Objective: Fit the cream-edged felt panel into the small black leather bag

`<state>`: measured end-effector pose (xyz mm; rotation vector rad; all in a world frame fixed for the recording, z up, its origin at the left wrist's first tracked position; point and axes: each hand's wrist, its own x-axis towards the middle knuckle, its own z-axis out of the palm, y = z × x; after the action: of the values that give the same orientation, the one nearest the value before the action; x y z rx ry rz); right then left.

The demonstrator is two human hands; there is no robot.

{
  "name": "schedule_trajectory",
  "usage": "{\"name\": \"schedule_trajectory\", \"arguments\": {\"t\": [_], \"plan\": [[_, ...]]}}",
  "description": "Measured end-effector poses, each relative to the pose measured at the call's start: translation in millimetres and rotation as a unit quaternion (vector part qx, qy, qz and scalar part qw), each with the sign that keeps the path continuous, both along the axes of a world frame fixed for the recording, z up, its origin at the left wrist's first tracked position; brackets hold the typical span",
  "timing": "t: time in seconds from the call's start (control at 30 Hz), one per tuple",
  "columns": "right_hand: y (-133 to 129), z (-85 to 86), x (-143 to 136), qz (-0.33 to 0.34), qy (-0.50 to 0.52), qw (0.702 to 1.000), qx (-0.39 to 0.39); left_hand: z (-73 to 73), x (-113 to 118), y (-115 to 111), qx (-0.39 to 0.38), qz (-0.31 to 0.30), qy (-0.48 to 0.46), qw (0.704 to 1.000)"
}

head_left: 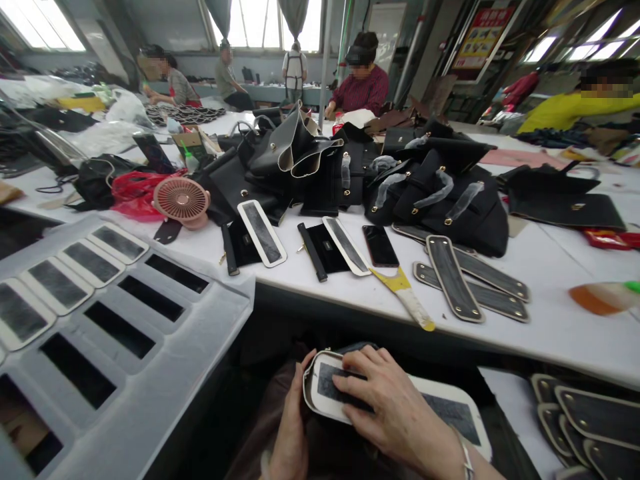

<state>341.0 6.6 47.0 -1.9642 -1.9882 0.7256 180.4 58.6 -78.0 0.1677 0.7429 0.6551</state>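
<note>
Below the desk's [525,343] near edge, the left hand [292,427] grips a white-rimmed panel [325,387] at one end, seemingly from beneath; the right hand [387,403], loosely open, lays fingers across it.

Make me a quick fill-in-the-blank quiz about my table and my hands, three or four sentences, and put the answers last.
The fan is ____ in colour.
From your view, the red bag is to the fan's ____.
The bottle of orange liquid has a ____ cap.
Your left hand holds a white-bordered piece; your right hand wears a ____-coloured bracelet.

Missing words: pink; left; green; silver.
</note>
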Motion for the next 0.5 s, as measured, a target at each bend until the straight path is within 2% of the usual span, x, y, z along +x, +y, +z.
{"name": "schedule_trajectory", "arguments": {"t": [0.17, 0.27, 0.5], "plan": [[4.5, -2.9, -4.2, 0.004, 0.007, 1.0, -0.012, 14.3, 0.1, 1.3, 0.001, -0.012, -0.008, 1.0], [4.4, -3.2, -6.9, 0.033, 0.023, 0.999, -0.022, 22.8, 1.8, 2.3, -0.013, -0.013, -0.005, 1.0], [0.9, 1.2, -13.4, 0.036, 0.076, 0.996, -0.015, 20.7, 1.7, 4.0, -0.014, -0.02, 0.015, 1.0]]}}
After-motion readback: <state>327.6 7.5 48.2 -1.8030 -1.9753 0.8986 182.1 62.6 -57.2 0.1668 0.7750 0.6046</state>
